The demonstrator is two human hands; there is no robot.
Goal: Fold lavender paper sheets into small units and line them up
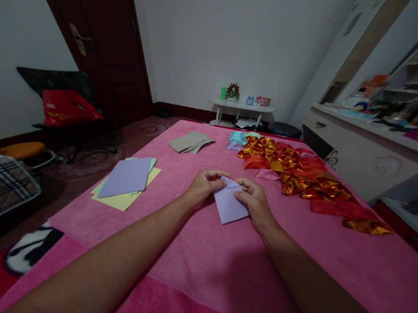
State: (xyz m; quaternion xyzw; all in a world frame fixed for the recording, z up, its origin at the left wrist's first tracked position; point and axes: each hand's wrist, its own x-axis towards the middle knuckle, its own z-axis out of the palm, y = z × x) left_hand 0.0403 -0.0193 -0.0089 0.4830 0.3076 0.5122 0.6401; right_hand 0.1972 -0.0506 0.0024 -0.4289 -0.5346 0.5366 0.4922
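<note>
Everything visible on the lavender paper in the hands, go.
The lavender paper is plain and matte, like thin card or craft paper. It looks folded: a crease or flap edge slants across its upper part, and the lower edge is straight. It sits slightly askew in a two-handed grip, above the pink cloth; whether it touches the cloth I can't tell. The left hand holds its upper left corner, the right hand its right side, both thumbs on the front.

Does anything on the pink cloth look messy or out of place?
The coloured sheets at the left lie askew, their edges not lined up, and the grey sheets beyond are fanned out. Nothing looks spilled.
</note>
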